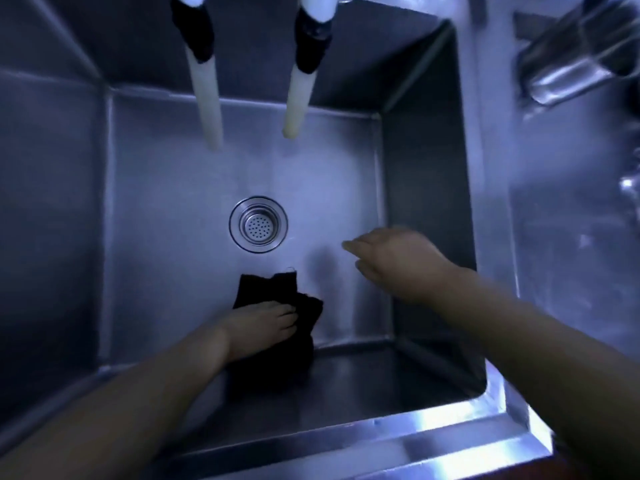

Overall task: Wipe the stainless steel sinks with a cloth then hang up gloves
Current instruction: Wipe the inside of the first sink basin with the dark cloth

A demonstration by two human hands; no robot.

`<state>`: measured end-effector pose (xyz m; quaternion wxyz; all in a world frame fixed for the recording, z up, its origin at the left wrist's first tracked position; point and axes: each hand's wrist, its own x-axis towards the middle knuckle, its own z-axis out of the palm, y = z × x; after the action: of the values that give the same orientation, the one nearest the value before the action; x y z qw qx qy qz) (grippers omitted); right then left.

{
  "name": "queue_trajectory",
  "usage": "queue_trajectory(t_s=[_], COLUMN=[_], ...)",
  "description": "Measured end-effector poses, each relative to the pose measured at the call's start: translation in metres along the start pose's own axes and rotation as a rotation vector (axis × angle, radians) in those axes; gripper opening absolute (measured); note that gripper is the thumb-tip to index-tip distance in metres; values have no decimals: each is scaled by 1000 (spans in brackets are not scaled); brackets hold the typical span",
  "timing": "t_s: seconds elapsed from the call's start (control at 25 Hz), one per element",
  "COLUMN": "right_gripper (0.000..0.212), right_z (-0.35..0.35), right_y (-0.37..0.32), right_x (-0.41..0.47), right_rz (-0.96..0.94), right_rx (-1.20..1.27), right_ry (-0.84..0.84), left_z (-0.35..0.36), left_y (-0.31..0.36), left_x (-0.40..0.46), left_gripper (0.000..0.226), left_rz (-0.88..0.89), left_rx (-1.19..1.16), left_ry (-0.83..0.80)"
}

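Observation:
I look down into a deep stainless steel sink (166, 174) with a round drain strainer (258, 224) in the middle of its floor. A black cloth (273, 327) lies crumpled at the near edge of the floor, reaching up the near wall. My left hand (258, 329) presses flat on the cloth with straight fingers. My right hand (398, 263) hovers above the sink floor to the right of the drain, fingers relaxed and holding nothing; it is blurred. No gloves are in view.
Two pale hoses (207, 98) (299, 98) with black collars hang down from the top over the sink's back part. To the right lie a steel counter (571, 220) and a shiny metal container (571, 57). The sink's bright front rim (398, 441) runs along the bottom.

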<state>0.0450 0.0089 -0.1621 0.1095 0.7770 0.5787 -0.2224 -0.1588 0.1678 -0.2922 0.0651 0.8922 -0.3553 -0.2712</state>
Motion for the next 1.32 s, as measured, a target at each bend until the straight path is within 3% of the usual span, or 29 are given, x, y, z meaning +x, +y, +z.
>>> queue_trajectory(t_s=[0.12,0.24,0.36,0.52,0.6,0.72,0.8,1.12,1.32], right_gripper=[38,29,9,20,26,31,32,26,29], right_z=[-25,-38,-40,-33,-26,-19,-18,-14,-15], right_y=[26,54,73,77,81,88,90,93,93], right_x=[-17,-22,-29,-31,-30,-28,-27,-25,-26], right_rz=[-6,32,71,31,34,42,43,21,8], right_rx=[-130,-254,-196,-130,-143,-157,-141,-106,-59], right_ry=[34,30,118,262,255,245,244,349,402], left_z=[2,13,13,11,16,7,7,-18,-28], left_y=[-2,-7,-9,-17,-25,-30,-23,5,-40], left_x=[0,-4,-9,11,26,45,61,174,180], left_gripper=[41,59,62,54,53,51,52,57,60], left_rz=[52,-19,21,162,209,294,363,197,71], left_rx=[46,38,137,209,231,151,112,-31,-34], left_ry=[150,35,8,62,98,21,97,173,208])
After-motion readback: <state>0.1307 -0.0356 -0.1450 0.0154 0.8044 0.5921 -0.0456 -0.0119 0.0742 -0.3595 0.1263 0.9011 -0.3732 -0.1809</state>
